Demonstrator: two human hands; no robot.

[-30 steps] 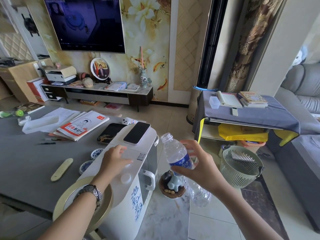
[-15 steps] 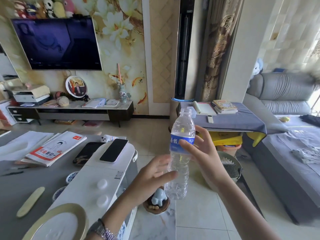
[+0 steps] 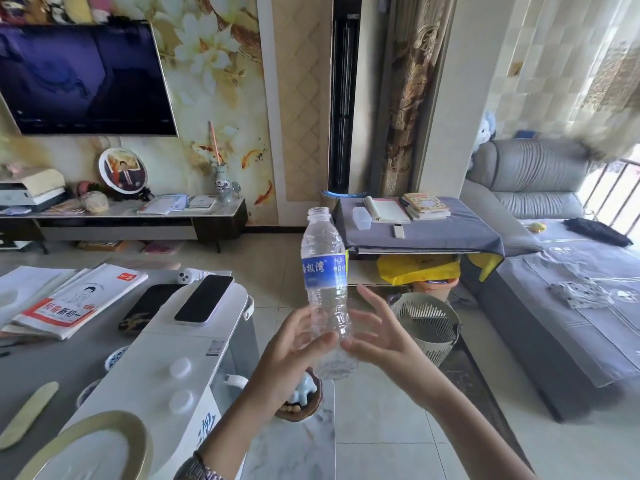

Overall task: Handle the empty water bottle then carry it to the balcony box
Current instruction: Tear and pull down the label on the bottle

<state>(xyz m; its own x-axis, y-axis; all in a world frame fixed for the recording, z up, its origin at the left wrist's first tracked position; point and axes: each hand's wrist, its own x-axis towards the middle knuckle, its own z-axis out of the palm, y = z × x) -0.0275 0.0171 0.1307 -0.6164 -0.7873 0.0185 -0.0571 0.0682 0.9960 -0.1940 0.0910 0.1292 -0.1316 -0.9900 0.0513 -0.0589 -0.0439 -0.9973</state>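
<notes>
The empty water bottle (image 3: pixel 323 271) is clear plastic with a blue label and has no cap. It stands upright in mid-air in front of me. My left hand (image 3: pixel 294 348) grips its lower part, thumb in front and fingers behind. My right hand (image 3: pixel 377 330) is just to the right of the bottle's base with its fingers spread apart; only the thumb side is near the plastic. I wear a watch on my left wrist. No balcony box is in view.
A white appliance (image 3: pixel 180 362) with a phone (image 3: pixel 204 297) on top stands at the lower left by a grey table (image 3: pixel 41 362). A slatted bin (image 3: pixel 427 322) sits on the floor. A cloth-covered side table (image 3: pixel 422 233), grey sofa (image 3: pixel 561 306) and balcony railing (image 3: pixel 613 192) are to the right.
My left hand left the appliance and took hold of the bottle's lower part. My right hand slid down from the label and spread its fingers. The bottle went from tilted to upright.
</notes>
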